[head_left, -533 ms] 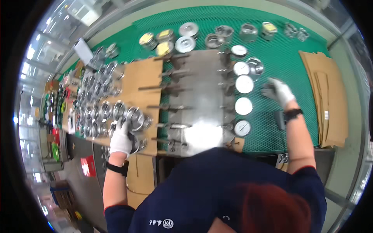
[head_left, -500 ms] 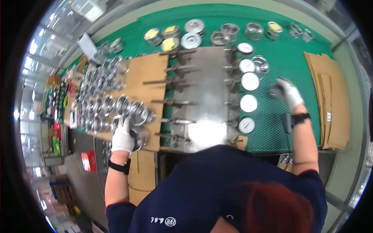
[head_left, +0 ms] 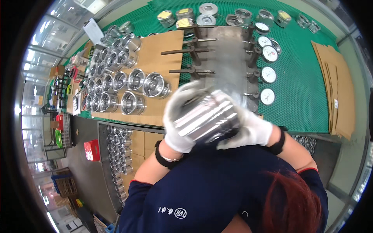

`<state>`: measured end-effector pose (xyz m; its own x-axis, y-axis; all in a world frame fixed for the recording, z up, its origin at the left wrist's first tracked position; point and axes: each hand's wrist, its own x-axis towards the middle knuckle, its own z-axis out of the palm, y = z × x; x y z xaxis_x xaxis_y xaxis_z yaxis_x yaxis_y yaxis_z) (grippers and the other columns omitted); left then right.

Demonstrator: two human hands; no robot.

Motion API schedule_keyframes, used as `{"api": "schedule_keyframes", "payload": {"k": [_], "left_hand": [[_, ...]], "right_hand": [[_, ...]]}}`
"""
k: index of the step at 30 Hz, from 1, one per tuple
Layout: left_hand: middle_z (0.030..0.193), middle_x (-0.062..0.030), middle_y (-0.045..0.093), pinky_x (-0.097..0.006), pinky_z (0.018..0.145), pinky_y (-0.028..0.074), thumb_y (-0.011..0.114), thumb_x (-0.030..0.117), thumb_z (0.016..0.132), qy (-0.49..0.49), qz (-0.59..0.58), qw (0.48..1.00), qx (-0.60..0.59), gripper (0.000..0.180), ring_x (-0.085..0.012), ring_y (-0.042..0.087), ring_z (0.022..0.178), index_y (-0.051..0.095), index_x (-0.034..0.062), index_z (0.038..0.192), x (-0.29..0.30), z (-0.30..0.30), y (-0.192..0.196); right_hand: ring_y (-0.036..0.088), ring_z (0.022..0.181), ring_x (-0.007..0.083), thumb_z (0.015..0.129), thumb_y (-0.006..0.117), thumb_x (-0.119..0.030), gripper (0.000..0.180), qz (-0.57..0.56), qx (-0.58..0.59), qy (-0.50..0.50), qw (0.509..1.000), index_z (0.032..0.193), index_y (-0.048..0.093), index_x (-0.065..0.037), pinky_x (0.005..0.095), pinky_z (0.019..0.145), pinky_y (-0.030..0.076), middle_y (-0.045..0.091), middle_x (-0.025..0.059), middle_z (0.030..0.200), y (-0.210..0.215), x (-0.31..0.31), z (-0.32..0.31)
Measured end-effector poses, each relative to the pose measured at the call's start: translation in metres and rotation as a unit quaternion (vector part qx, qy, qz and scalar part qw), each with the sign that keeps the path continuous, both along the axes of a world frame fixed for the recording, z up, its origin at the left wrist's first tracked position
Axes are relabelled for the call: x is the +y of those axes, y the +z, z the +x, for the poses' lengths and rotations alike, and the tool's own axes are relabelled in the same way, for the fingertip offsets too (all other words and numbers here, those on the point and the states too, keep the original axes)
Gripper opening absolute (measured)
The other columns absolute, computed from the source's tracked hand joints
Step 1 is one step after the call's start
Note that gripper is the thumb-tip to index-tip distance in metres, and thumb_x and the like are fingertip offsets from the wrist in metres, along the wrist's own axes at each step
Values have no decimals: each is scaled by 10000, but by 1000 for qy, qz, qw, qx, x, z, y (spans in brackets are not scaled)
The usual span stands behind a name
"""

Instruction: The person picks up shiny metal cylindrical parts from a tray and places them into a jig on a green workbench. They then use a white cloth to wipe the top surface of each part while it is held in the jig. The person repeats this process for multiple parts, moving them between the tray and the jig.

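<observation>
In front of my chest a shiny metal piston [head_left: 208,116] is raised off the table, lying tilted between my two white-gloved hands. My left hand [head_left: 175,120] is wrapped round its left end. My right hand [head_left: 250,128] grips the opposite end, with some fingers hidden behind the metal. Just beyond the piston is a grey metal plate [head_left: 230,50] lined with dark posts and rods. White round dial gauges [head_left: 268,74] run along its right side. Left of my hands, rows of similar pistons [head_left: 155,85] stand on a cardboard sheet [head_left: 165,46].
Green mesh matting [head_left: 303,89] covers the table. Pistons with yellow labels [head_left: 184,23] stand along the far edge. Stacked cardboard [head_left: 332,89] lies at the right. More pistons [head_left: 122,151] fill a lower shelf at the left, near a red bin [head_left: 92,150] on the floor.
My left hand has lifted a piston from the cardboard and brought it right, in front of me. My right hand has come in from the green mat and taken hold of it too.
</observation>
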<state>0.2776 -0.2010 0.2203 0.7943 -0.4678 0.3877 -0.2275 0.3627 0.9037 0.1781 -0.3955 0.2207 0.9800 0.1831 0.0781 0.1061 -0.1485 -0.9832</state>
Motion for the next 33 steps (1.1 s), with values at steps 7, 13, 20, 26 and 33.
{"api": "schedule_keyframes", "payload": {"k": [7, 13, 20, 26, 33], "left_hand": [[1332, -294, 571, -453, 1067, 463, 589, -50, 772, -228, 342, 903, -124, 730, -432, 564, 1258, 393, -53, 1475, 2, 27, -18], [1233, -302, 598, -482, 968, 501, 887, 237, 663, -48, 377, 847, -373, 1070, -445, 607, 1138, 303, -40, 1515, -26, 19, -47], [1340, -279, 562, -488, 1028, 481, 920, 281, 636, -68, 379, 847, -367, 1062, -440, 570, 1221, 364, 53, 1511, -37, 34, -61], [1397, -253, 543, -460, 1099, 448, 903, 195, 649, -90, 362, 879, -296, 1020, -423, 540, 1285, 380, 67, 1515, -50, 45, -66], [1418, -266, 510, -472, 1066, 470, 867, 206, 711, -95, 341, 888, -293, 965, -445, 540, 1268, 370, 81, 1529, -54, 52, -72]], "right_hand": [[602, 1172, 386, 638, 937, -306, 1101, -311, -61, -153, 936, 1547, 367, -59, 432, 988, 504, 570, 238, 1264, -23, -18, -16], [610, 1127, 457, 734, 832, -160, 904, -399, -24, -208, 892, 1518, 393, -68, 438, 920, 544, 514, 254, 1334, -31, 3, -10], [659, 1041, 336, 844, 737, -89, 860, -120, 144, -232, 954, 1550, 259, 18, 366, 927, 546, 633, 206, 1164, -47, -3, -30], [669, 807, 142, 897, 690, -55, 990, 95, 308, -225, 919, 1624, 19, -19, 277, 670, 593, 661, 123, 1069, -69, 2, -31], [673, 692, 154, 909, 688, -82, 981, 172, 329, -251, 894, 1629, 22, -52, 285, 581, 598, 649, 126, 1075, -59, 4, -26]]}}
